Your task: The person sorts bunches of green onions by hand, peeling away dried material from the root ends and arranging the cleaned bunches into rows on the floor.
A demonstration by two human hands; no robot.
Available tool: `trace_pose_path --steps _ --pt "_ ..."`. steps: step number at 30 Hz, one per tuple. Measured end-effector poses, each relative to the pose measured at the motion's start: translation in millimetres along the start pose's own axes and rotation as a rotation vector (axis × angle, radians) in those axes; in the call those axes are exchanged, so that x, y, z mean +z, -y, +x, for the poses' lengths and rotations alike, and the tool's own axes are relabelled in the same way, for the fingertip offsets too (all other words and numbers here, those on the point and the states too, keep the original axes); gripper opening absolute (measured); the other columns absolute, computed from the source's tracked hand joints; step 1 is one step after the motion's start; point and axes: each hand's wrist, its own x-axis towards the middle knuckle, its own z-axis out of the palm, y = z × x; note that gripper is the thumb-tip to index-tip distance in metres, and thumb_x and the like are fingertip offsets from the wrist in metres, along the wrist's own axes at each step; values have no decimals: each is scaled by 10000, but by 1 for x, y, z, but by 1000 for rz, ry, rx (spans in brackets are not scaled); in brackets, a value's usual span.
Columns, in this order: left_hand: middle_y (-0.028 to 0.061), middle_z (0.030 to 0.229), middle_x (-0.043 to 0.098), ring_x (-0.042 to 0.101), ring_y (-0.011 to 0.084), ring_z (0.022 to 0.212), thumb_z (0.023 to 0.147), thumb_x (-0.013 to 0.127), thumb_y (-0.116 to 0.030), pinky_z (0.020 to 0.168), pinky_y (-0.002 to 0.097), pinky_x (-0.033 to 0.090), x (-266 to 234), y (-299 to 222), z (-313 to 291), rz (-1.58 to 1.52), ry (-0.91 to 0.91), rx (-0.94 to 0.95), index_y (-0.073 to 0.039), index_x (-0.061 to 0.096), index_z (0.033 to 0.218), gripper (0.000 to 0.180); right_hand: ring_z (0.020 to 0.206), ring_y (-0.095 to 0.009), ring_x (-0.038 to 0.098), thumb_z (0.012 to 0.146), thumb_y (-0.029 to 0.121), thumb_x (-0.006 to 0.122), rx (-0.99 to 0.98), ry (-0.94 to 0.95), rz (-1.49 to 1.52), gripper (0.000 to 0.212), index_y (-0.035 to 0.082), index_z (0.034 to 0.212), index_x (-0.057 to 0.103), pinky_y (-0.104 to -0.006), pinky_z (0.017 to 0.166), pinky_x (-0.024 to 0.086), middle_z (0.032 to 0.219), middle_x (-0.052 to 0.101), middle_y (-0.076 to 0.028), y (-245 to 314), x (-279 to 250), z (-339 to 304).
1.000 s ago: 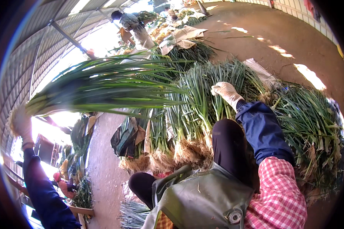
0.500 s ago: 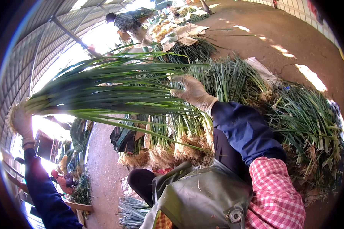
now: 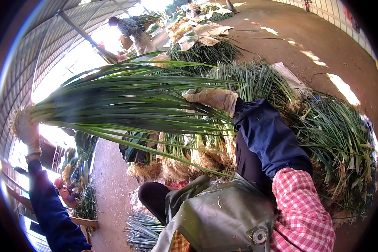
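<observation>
A long bunch of green onions [image 3: 126, 101] stretches sideways in front of me, its leaves fanned out to the right. My left hand [image 3: 27, 126], in a pale glove, is closed round the white stem end at the far left, where a tuft of roots sticks out. On the right, my right hand [image 3: 212, 100], in a soiled pale glove, is closed at the leaf tips. Leaves run in under its fingers, so part of its grip is hidden. Below the held leaves stand bundled green onions [image 3: 201, 159] with bushy brown roots.
A large heap of green onions [image 3: 332, 143] lies at my right. More cut leaves [image 3: 145, 231] lie at the lower left. An olive apron [image 3: 218, 214] covers my lap. Another person [image 3: 134, 33] bends over at the back left. A brown floor [image 3: 290, 50] extends behind the heaps.
My right hand has gone from spread fingers to closed at the leaf tips. My left hand still holds the stem end, and the leaves have shifted slightly.
</observation>
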Motion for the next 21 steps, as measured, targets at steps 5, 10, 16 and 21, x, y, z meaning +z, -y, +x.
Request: trace_pose_path --steps 5,10,16,21 --pt "32 1068 642 568 231 1066 780 566 -218 1066 370 357 -12 -29 13 -146 -29 31 -152 621 1131 362 853 -83 598 932 293 594 -88 -2 -146 288 44 1064 652 -244 787 481 959 665 5 -13 -12 9" --pt "23 1055 637 579 227 1054 774 573 -192 1059 379 370 -14 -38 17 -151 -61 56 -146 629 1089 324 987 -100 554 915 326 613 -182 -69 -144 368 49 1155 629 -261 884 418 1101 644 -15 -38 -26 24" --pt "15 1059 622 575 214 1080 761 586 -168 1063 371 387 -21 -48 18 -103 -100 82 -146 612 1080 321 1016 -118 573 948 195 532 -249 183 -32 269 52 1136 659 -241 924 409 1135 658 -49 -53 -45 30" --pt "11 1056 618 570 209 1093 755 587 -160 1058 364 391 -11 -48 25 -93 -131 104 -150 604 1067 313 827 -97 543 933 189 532 -230 223 -215 215 42 983 682 -227 779 407 897 649 13 -52 -47 39"
